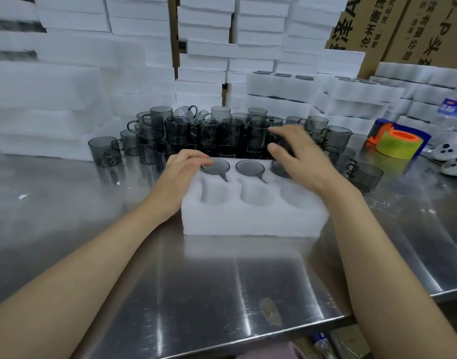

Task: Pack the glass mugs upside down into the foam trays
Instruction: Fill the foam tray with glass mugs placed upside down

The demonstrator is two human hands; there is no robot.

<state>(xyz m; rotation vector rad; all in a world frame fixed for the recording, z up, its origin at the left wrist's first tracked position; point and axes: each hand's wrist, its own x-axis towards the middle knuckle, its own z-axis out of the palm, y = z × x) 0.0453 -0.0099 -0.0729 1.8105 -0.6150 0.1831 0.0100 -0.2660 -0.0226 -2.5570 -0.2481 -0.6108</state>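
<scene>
A: Item one, the foam tray [253, 218]. Where did we log it?

B: On the steel table [196, 294], between our two hands. Its far row held three smoky mugs upside down; the near three pockets stood unfilled.

A: Left hand [182, 172]?

B: Resting on the tray's far left corner, fingertips [202, 161] touching the rim of the left packed mug [215, 166]. Fingers loosely curled, gripping nothing.

A: Right hand [297, 154]?

B: Over the right packed mug [280, 168], covering most of it. Fingers spread; we could not tell whether it was touching the glass.

A: Loose stock?

B: The heap of unpacked mugs [196, 130] lay just beyond both hands. A roll of tape [398, 145] sat well off to the right hand's outer side.
</scene>
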